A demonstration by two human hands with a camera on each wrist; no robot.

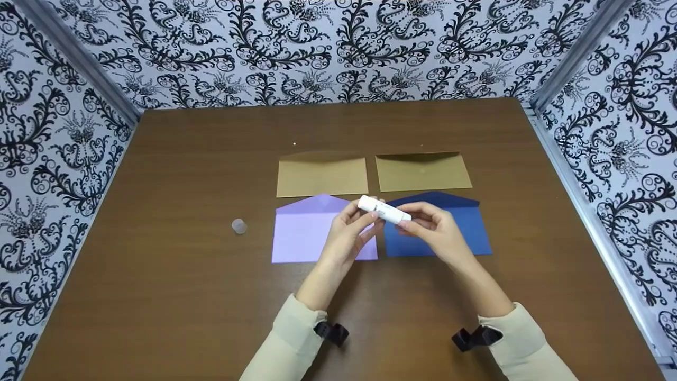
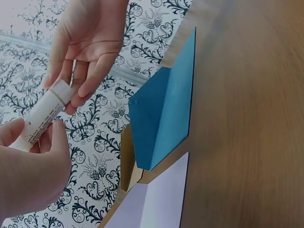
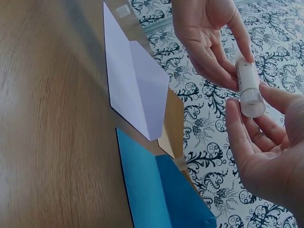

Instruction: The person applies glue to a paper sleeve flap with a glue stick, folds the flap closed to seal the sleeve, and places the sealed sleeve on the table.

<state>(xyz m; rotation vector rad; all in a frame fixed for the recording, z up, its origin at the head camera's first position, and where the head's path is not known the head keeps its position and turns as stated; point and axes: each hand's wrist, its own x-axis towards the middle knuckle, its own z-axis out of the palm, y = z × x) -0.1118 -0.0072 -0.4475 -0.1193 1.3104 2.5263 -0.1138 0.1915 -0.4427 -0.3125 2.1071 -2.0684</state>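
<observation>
Over the envelopes, a white glue stick (image 1: 385, 210) with small print is held at a slant between both hands. My left hand (image 1: 346, 235) grips its barrel with thumb and fingers. My right hand (image 1: 439, 230) pinches the other end, where a ridge and a paler base (image 3: 253, 108) show in the right wrist view. Beneath the left hand lies a lilac envelope (image 1: 299, 235), its flap raised. A blue envelope (image 1: 465, 233), flap also up, is under the right hand. Fingers hide part of the barrel.
Two tan envelopes (image 1: 321, 177) (image 1: 423, 173) lie behind the coloured ones on the brown wooden table (image 1: 185, 296). A small whitish cap (image 1: 239, 226) stands left of the lilac envelope. Patterned walls (image 1: 338, 53) border the table at the back and sides.
</observation>
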